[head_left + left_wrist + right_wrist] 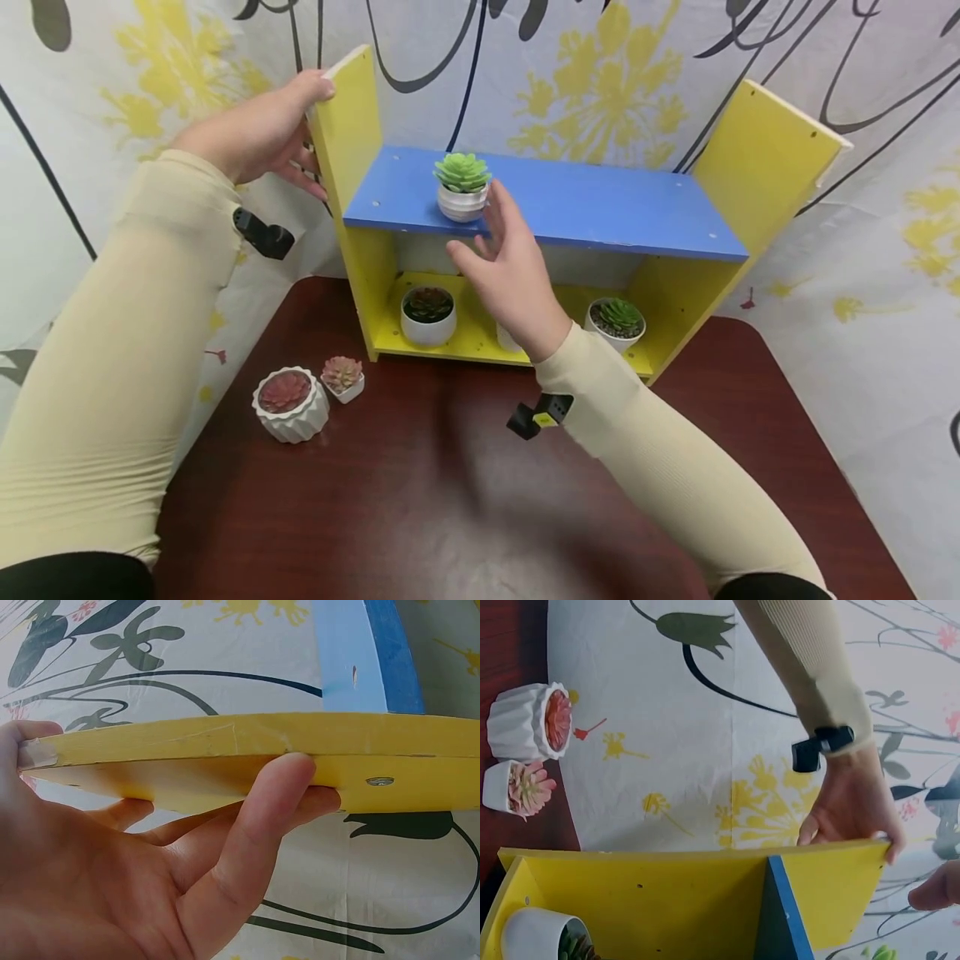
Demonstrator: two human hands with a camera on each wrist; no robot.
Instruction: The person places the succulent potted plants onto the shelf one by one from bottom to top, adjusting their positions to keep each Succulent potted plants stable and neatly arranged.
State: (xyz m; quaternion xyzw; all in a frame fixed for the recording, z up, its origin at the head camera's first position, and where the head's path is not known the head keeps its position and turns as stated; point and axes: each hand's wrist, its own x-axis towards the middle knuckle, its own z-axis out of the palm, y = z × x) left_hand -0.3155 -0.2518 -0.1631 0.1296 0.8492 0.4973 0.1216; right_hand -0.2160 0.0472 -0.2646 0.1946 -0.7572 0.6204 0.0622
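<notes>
I see the green succulent [462,187] at the front edge of the blue shelf [600,208], left of centre; my right hand [513,275], fingers parted, is just beside it, possibly touching; my left hand [262,129] grips the yellow side panel [354,125].

Left hand [273,129] held the yellow panel [354,125]; right hand [512,271] was beside a succulent [462,185] at the shelf's [600,204] front edge.

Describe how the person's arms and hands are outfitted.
The left hand and right hand are bare, without gloves. The left sleeve and right sleeve are cream, close-fitting and stretchy-looking, reaching the wrists, with black cloth farther up each arm. Each wrist carries a small, blocky black device; the right one bears a yellow mark.
</notes>
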